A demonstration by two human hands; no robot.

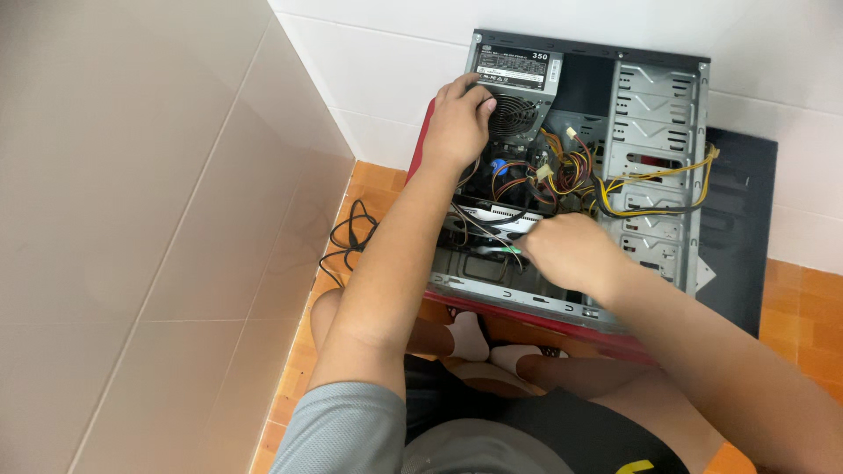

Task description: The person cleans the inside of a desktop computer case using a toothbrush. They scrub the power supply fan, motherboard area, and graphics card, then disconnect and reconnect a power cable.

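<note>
Open computer case [694, 175] lies on side on orange tiled floor [795, 298], against white wall. Left hand [457, 123] rests flat, fingers spread, on power supply [518, 83] beside fan grille. Right hand [571, 254] clamped on green-handled screwdriver [499, 250], tip pointing left into case, beneath cable bundle [562, 171].

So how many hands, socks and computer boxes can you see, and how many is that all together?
Hands: 2, the left hand on the power supply and the right hand holding a green-handled tool.
White socks: 2, one and another.
Open computer case: 1.
Total: 5.
</note>
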